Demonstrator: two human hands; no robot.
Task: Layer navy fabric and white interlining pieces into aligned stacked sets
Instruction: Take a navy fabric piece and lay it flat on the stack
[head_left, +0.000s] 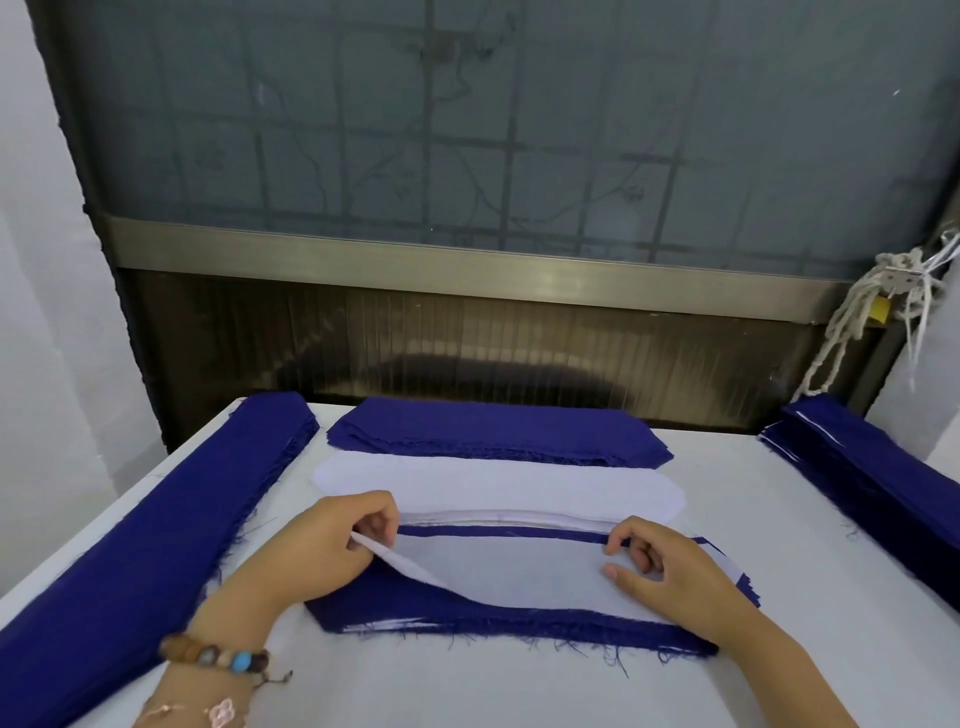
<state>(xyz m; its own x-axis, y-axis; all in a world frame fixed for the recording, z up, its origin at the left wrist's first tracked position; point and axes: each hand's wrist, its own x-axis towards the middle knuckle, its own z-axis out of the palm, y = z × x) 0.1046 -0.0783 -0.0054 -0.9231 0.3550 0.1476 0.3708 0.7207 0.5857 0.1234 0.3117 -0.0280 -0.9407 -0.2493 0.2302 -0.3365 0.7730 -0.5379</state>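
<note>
The left hand (332, 545) pinches the left end of a thin white interlining piece (514, 577) and holds that end raised off the nearest stack of layered navy fabric and white pieces (519, 621). The rest of the piece lies flat on the stack. The right hand (670, 569) has its fingers curled at the piece's far right edge and its thumb on the white surface. Whether it truly grips there I cannot tell. The 2 hands are well apart, 1 at each end. Just behind lies a rounded pile of white interlining (493, 486), then a flat navy fabric stack (498, 426). Long navy stacks flank the white desk (467, 691) at the left (156, 519) and right (878, 467).
</note>
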